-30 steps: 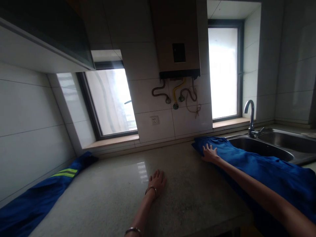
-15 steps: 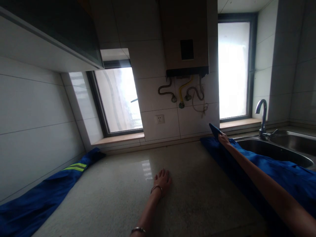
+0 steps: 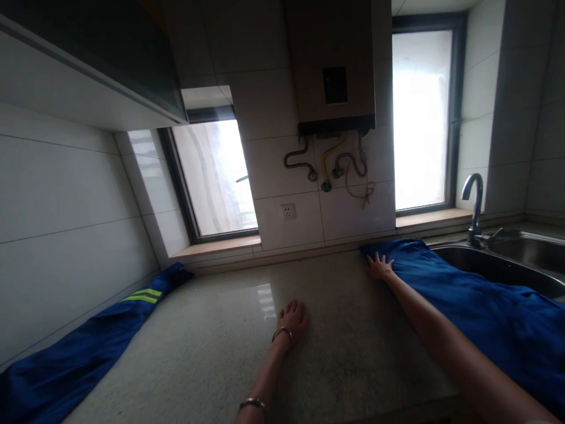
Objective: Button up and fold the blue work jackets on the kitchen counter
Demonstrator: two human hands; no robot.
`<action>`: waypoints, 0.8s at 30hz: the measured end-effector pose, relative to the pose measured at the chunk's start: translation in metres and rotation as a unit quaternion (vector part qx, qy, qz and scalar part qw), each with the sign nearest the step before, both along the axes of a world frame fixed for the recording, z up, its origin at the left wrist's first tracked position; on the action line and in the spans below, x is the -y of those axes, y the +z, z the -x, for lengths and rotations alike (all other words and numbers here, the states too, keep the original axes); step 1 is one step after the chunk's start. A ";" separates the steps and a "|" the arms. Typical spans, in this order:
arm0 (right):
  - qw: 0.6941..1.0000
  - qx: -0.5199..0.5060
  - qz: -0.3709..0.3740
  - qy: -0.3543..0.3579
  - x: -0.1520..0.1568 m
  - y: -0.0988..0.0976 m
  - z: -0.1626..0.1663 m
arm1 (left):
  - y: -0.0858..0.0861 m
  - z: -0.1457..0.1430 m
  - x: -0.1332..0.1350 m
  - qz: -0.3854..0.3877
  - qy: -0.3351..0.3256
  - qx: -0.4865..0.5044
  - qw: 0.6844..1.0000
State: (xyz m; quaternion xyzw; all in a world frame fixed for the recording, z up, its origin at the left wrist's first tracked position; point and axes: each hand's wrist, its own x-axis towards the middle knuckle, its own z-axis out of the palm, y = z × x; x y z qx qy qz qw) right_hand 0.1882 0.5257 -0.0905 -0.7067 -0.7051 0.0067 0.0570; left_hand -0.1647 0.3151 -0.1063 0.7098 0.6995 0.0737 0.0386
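Observation:
My left hand (image 3: 293, 318) lies flat and open on the speckled stone counter (image 3: 212, 347), a bracelet on its wrist. My right hand (image 3: 379, 267) is stretched far out, fingers spread, pressing on the left edge of a blue garment (image 3: 468, 300) that drapes over the counter beside the sink. A second stretch of blue cloth with yellow-green reflective stripes (image 3: 88, 347) lies along the left wall, away from both hands.
A steel sink (image 3: 507, 265) with a curved tap (image 3: 474, 206) sits at the right. On the tiled back wall hang a water heater (image 3: 331, 65) with hoses and a socket (image 3: 288, 211). Two windows flank it. A dark cabinet (image 3: 88, 53) overhangs the left.
Half a second ago my right hand held up a corner of the blue garment; now that corner is laid down and the hand presses flat on it. My left hand stayed put.

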 end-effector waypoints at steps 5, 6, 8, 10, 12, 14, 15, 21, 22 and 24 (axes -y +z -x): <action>0.998 0.032 0.019 0.040 0.014 0.012 -0.004 | -0.003 0.001 -0.002 0.000 0.008 -0.002 1.000; 0.997 0.046 0.021 0.056 0.022 0.014 -0.006 | -0.004 0.001 -0.003 0.000 0.009 -0.002 1.000; 0.993 0.071 0.020 0.094 0.044 0.014 -0.013 | -0.004 0.001 -0.003 -0.005 0.006 -0.001 1.000; 0.988 0.083 0.005 0.133 0.072 0.012 -0.024 | -0.005 0.001 -0.004 -0.010 0.003 0.002 1.000; 0.983 0.083 -0.027 0.164 0.104 0.009 -0.039 | -0.006 0.001 -0.005 -0.016 0.001 0.004 1.000; 0.980 0.082 -0.064 0.170 0.135 0.002 -0.052 | -0.007 0.001 -0.006 -0.024 0.000 0.002 1.000; 0.980 0.083 -0.080 0.161 0.149 -0.002 -0.057 | -0.008 0.001 -0.006 -0.027 -0.001 0.001 1.000; 0.975 0.109 -0.161 0.106 0.194 -0.034 -0.058 | -0.008 -0.002 -0.004 -0.027 -0.001 0.001 1.000; 0.974 0.112 -0.167 0.101 0.195 -0.036 -0.056 | -0.007 -0.003 -0.003 -0.026 -0.002 0.003 1.000; 0.975 0.115 -0.167 0.094 0.194 -0.038 -0.054 | -0.006 -0.004 -0.001 -0.023 -0.003 0.007 1.000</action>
